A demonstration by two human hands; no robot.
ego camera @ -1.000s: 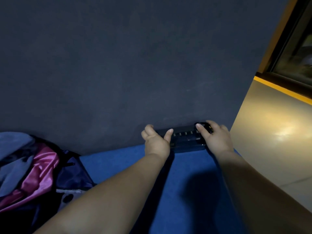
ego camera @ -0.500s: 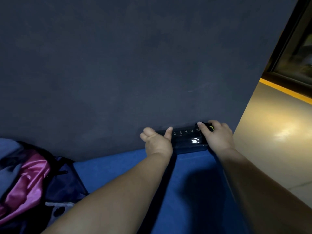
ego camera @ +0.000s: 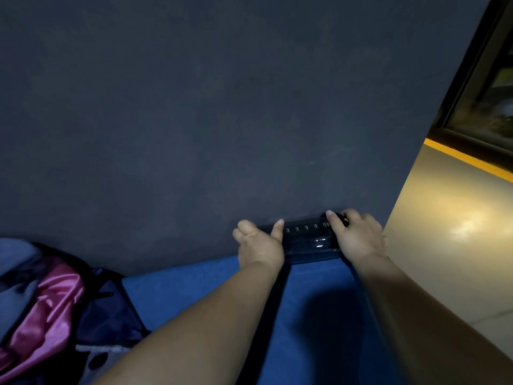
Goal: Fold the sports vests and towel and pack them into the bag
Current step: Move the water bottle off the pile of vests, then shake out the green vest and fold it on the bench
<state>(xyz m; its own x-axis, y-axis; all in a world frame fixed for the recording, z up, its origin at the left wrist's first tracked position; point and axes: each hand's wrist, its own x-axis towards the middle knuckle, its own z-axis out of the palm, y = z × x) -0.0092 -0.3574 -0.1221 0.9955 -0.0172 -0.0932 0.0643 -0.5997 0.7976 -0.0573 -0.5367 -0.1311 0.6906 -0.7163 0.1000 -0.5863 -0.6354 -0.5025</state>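
Folding seems not yet begun: left hand (ego camera: 259, 245) and right hand (ego camera: 358, 236) both grasp the device (ego camera: 308, 240); next, probably release it and reach the bag (ego camera: 108, 309) left of it.

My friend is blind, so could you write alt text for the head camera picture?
The left hand and right hand grip the ends of a long black device lying on a blue surface against a dark wall. Far left: a dark bag heaped with pink satin and grey cloth.

Two bare forearms (ego camera: 194, 323) with bare left hand (ego camera: 259, 245) and right hand (ego camera: 358, 237), short trimmed fingernails (ego camera: 280, 222).
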